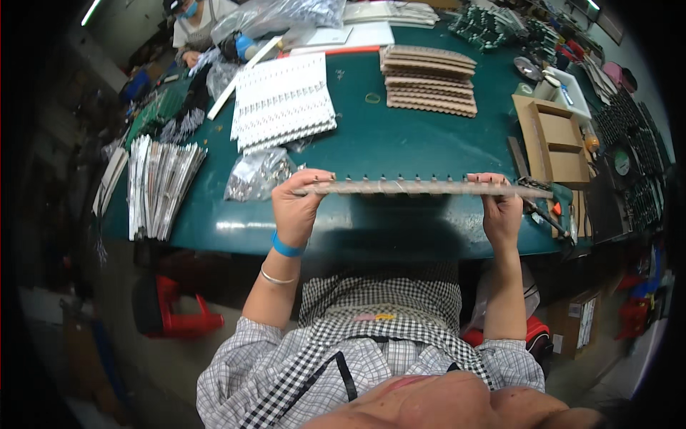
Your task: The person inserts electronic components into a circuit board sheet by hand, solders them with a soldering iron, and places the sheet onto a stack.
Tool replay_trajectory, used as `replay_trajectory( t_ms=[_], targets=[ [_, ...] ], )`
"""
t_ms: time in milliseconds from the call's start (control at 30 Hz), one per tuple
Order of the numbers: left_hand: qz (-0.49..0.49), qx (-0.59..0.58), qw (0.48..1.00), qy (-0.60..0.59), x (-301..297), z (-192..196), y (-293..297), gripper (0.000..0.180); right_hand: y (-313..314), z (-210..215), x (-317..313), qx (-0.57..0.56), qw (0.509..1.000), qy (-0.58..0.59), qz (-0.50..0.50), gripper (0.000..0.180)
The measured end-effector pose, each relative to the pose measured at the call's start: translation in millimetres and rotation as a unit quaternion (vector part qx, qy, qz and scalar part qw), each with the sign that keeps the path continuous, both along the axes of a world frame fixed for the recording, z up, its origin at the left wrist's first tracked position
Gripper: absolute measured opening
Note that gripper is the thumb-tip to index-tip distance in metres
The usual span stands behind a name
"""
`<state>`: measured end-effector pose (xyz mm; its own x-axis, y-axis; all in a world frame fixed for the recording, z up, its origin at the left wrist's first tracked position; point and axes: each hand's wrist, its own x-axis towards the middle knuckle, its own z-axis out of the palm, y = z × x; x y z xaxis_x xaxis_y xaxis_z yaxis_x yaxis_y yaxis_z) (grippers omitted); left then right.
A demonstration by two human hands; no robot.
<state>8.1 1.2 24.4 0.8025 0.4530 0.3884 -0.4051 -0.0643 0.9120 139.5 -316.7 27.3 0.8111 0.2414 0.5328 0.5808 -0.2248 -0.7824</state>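
Note:
Between my hands, level above the near part of the green table (371, 150), is a long thin brownish board (400, 187), seen nearly edge-on. A row of small dark pegs sticks up along its top edge. My left hand (296, 204) pinches its left end, fingers over the top and thumb below. Near its right end, my right hand (503, 213) grips it in a similar way. A clear plastic bag of small metal parts (259, 175) lies just beyond my left hand. Farther back, brown boards with scalloped edges (429, 82) lie stacked.
White printed cards (282, 100) are piled at the back left. Upright bundled pale strips (161, 186) stand left of the bag. An open cardboard box (556, 136) and a green-bodied tool (562, 204) are at the right. Another person (196, 25) works at the far left.

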Motion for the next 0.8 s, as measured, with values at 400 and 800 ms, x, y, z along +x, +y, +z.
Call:
replay_trajectory(
  t_ms=[400,800],
  targets=[
    [-0.010,0.068,0.997,-0.021,-19,-23,-1,0.024,-7,-39,-15,0.083,0.994,-0.014,0.075,0.049],
    [-0.020,0.078,0.997,-0.019,-24,-27,-1,0.025,-14,-47,-20,0.107,0.988,0.075,0.078,0.037]
  ],
)
